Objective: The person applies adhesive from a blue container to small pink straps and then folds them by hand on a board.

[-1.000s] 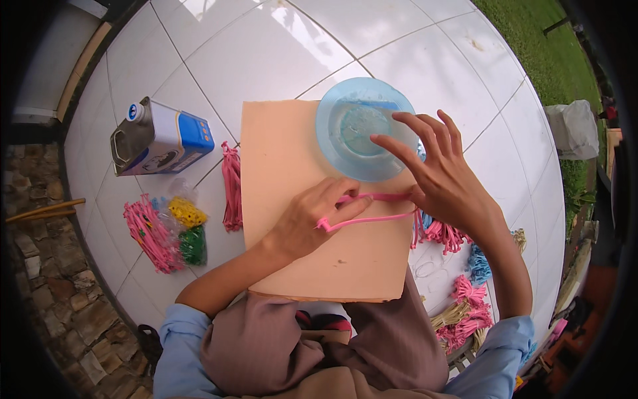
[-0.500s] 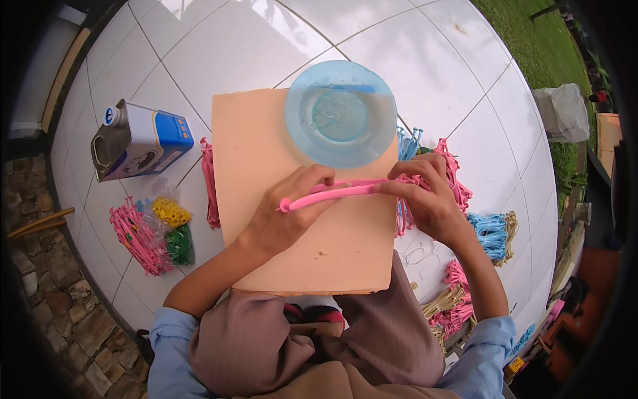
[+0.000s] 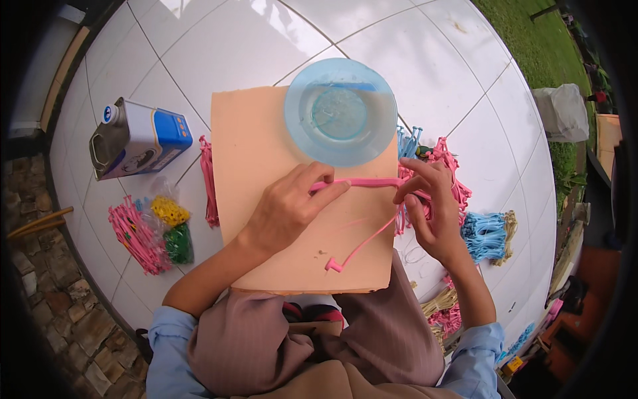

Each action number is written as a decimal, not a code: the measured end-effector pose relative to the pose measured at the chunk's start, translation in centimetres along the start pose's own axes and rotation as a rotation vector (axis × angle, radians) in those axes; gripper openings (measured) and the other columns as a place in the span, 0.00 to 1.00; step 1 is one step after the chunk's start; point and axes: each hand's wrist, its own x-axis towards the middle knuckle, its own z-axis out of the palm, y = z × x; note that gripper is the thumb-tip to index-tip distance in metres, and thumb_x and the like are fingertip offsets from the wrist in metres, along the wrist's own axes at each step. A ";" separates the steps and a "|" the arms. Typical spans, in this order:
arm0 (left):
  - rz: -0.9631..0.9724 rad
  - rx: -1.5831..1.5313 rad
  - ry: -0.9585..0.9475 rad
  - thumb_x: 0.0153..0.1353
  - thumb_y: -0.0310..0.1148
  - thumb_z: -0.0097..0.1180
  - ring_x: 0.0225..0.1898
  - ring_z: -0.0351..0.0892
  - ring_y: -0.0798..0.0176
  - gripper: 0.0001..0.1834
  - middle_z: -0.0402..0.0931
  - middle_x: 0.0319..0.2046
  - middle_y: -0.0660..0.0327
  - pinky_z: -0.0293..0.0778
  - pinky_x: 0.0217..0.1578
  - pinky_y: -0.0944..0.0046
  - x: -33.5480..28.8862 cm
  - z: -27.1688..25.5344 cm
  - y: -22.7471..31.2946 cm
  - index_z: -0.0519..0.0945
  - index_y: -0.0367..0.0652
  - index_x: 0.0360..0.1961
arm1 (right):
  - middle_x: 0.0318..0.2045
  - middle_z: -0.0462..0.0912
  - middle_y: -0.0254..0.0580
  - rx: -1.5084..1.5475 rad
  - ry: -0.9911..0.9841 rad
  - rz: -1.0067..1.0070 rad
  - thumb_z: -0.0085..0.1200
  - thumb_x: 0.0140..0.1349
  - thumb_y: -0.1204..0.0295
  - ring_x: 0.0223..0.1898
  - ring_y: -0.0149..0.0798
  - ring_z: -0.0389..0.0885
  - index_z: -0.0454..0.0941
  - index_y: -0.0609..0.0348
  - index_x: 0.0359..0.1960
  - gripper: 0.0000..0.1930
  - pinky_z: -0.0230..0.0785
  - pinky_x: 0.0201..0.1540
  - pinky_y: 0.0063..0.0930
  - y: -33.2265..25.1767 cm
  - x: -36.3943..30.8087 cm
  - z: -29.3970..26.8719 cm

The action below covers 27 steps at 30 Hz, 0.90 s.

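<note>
A peach-coloured board (image 3: 266, 149) lies across my lap. Over its middle, my left hand (image 3: 282, 209) pinches a flat pink strap (image 3: 372, 181) between thumb and fingertips. The strap runs level to my right hand (image 3: 435, 206), whose bent fingers close around its other end at the board's right edge. From below those fingers a thin pink cord (image 3: 369, 236) slants down to a small spool-shaped pink end (image 3: 334, 266) above the board. A translucent blue bowl (image 3: 299, 110), apparently with liquid in it, stands at the board's far right, just beyond my hands.
A metal can (image 3: 139, 143) stands at left. Nearer are a bundle of pink straps (image 3: 136, 236) and bags of yellow pieces (image 3: 169, 211) and green pieces (image 3: 178, 243). At right lie pink straps (image 3: 452, 169), blue bundles (image 3: 485, 236) and beige cords (image 3: 442, 302) on white tiles.
The near pink length has dropped from between my hands; a thin cord with its spool-shaped end now dangles low over the board. My right fingers have spread and curled differently. My left hand barely moved.
</note>
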 end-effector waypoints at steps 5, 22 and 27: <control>0.025 0.035 0.005 0.46 0.22 0.54 0.34 0.74 0.62 0.17 0.68 0.34 0.60 0.74 0.32 0.65 0.0 0.1 -0.1 0.77 0.41 0.41 | 0.25 0.71 0.36 -0.455 -0.098 -0.204 0.57 0.52 0.65 0.34 0.41 0.68 0.72 0.59 0.52 0.25 0.64 0.40 0.36 -0.6 -0.5 0.6; 0.012 0.026 0.008 0.46 0.21 0.54 0.34 0.74 0.62 0.16 0.69 0.34 0.60 0.75 0.32 0.66 0.3 0.3 -0.3 0.78 0.41 0.39 | 0.29 0.72 0.36 -0.678 -0.121 -0.331 0.57 0.54 0.63 0.35 0.41 0.69 0.73 0.57 0.52 0.23 0.65 0.38 0.35 0.2 -0.7 1.1; 0.017 0.026 0.005 0.46 0.21 0.54 0.34 0.74 0.62 0.16 0.69 0.34 0.60 0.75 0.33 0.66 0.3 0.0 0.0 0.78 0.41 0.39 | 0.33 0.76 0.39 -0.448 0.045 -0.319 0.52 0.54 0.78 0.37 0.44 0.71 0.72 0.59 0.46 0.16 0.67 0.41 0.34 2.0 -2.0 1.2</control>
